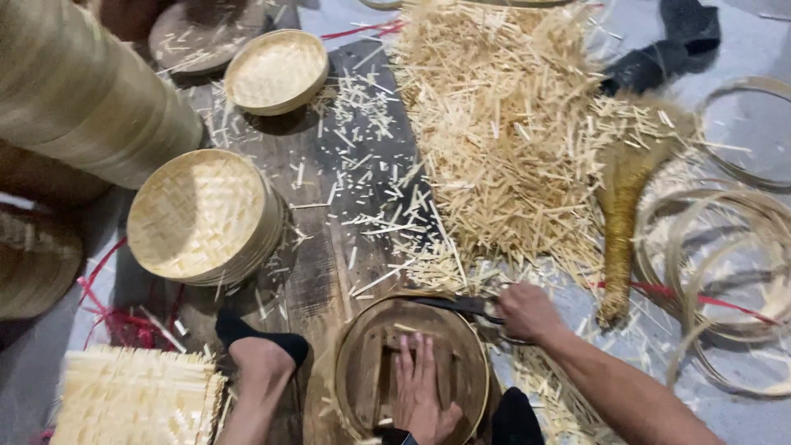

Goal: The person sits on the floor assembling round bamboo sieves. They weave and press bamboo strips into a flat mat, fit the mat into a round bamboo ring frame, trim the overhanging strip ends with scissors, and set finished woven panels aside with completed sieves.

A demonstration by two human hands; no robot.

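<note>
One head-worn view looks steeply down from above the person onto the floor, fairly near. The bottom edge lies closest to the wearer, where the left hand, right hand and a foot enter the frame. The far end of the floor runs to the top edge, past a pile of sticks.

Both hands are bare, no gloves or rings visible: the left hand shows a dark cuff at its wrist, the right hand leads into an unsleeved forearm. Black low-cut socks cover both feet.
</note>
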